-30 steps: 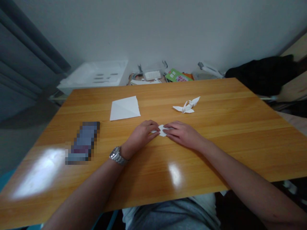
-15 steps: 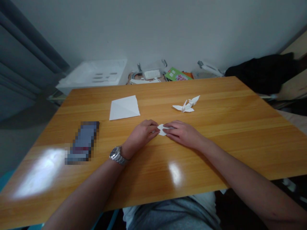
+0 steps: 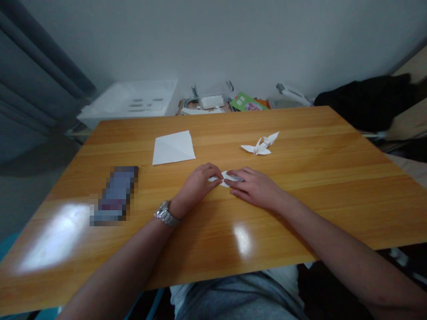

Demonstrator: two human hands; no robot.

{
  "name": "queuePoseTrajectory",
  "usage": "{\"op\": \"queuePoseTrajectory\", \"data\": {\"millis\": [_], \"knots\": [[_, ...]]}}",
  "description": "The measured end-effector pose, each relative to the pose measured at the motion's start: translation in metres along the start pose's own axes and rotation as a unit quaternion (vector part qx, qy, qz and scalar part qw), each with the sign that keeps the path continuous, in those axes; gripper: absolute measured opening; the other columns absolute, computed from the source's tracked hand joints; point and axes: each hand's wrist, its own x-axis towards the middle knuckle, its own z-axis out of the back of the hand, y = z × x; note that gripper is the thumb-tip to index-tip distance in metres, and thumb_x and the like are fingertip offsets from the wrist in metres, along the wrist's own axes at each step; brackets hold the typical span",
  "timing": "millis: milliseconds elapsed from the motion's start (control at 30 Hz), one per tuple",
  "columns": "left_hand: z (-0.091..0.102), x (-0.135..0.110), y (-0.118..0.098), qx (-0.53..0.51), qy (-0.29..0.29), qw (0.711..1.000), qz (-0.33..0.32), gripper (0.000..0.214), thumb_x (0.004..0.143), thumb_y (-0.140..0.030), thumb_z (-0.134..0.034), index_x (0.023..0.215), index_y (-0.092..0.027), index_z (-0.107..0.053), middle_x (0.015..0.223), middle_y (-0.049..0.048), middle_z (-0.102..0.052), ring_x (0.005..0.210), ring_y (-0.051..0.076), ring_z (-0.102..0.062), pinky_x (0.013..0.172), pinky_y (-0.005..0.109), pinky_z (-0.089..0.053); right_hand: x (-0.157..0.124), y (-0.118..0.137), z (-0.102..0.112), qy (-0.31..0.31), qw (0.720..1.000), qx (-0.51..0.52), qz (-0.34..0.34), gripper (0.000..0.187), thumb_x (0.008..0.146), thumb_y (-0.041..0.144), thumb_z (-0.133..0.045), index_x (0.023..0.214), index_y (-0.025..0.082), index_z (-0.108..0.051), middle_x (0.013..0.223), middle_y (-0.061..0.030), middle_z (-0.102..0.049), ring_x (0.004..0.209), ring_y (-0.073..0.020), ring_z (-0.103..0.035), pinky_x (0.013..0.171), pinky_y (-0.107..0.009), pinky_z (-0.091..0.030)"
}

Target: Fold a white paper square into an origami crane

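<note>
Head view. Found near the middle of the wooden table [image 3: 300, 209], between the two hands: small white folded paper [image 3: 224, 176], lying low against the tabletop and partly covered by fingers. Cannot make out the exact shape of the folds.

Noted left hand [image 3: 199, 181] at the left end of the folded paper, pinching that end between thumb and fingers, with a metal-band watch [image 3: 167, 214] around the wrist.

Noted right hand [image 3: 255, 186] at the opposite end, palm down, fingers somewhat spread, tips laid over the paper, thumb lower down and apart from the fingers. Cannot tell pressure applied, nor contact underneath.

Logged farther back on the table, ahead of the left hand: white paper sheet [image 3: 174, 147], flat, with faint creases and a slightly uneven right edge. Logged ahead of the right hand: folded paper bird [image 3: 262, 150], wings spread out on the tabletop. Logged well to the left of both hands: phone [image 3: 116, 193], pixelated, detail hidden.

Observed beyond the far table edge, from left to right: white tray [image 3: 113, 98] with slots, green booklet [image 3: 247, 102] lying among assorted items, dark cloth [image 3: 363, 102] in a heap. Observed at far left: grey curtain [image 3: 33, 62], hanging in folds
</note>
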Motion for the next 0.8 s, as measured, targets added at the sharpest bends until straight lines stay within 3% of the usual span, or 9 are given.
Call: {"op": "queuePoseTrajectory", "data": {"millis": [233,533,800], "knots": [[0.000,0.001,-0.001,-0.012,0.006,1.000,0.000,0.014,0.093,-0.013,-0.061,0.099,-0.020,-0.072,0.105,0.0059,-0.066,0.103,0.020,-0.063,0.096,0.036,-0.051,0.002,0.011,0.005,0.006,0.999,0.017,-0.033,0.031,0.104,0.028,-0.048,0.117,0.018,-0.075,0.137,-0.0133,-0.063,0.121,-0.0289,-0.056,0.104,-0.049,-0.051],[-0.003,-0.003,-0.001,0.005,-0.008,1.000,-0.001,0.013,0.094,-0.020,-0.063,0.104,-0.020,-0.071,0.108,0.0063,-0.064,0.103,0.021,-0.062,0.097,0.038,-0.051,0.001,0.007,0.000,-0.010,0.996,0.075,-0.041,0.030,0.104,0.027,-0.049,0.116,0.021,-0.076,0.136,-0.0132,-0.063,0.123,-0.0288,-0.055,0.104,-0.052,-0.050],[-0.012,-0.001,0.001,0.032,-0.010,0.999,0.008,0.023,0.090,-0.014,-0.064,0.112,-0.021,-0.069,0.109,0.0058,-0.064,0.106,0.022,-0.060,0.098,0.040,-0.048,0.000,0.003,-0.002,-0.017,0.998,0.061,-0.022,0.033,0.105,0.029,-0.047,0.124,0.021,-0.072,0.135,-0.0123,-0.065,0.117,-0.0275,-0.058,0.101,-0.049,-0.050]]}}
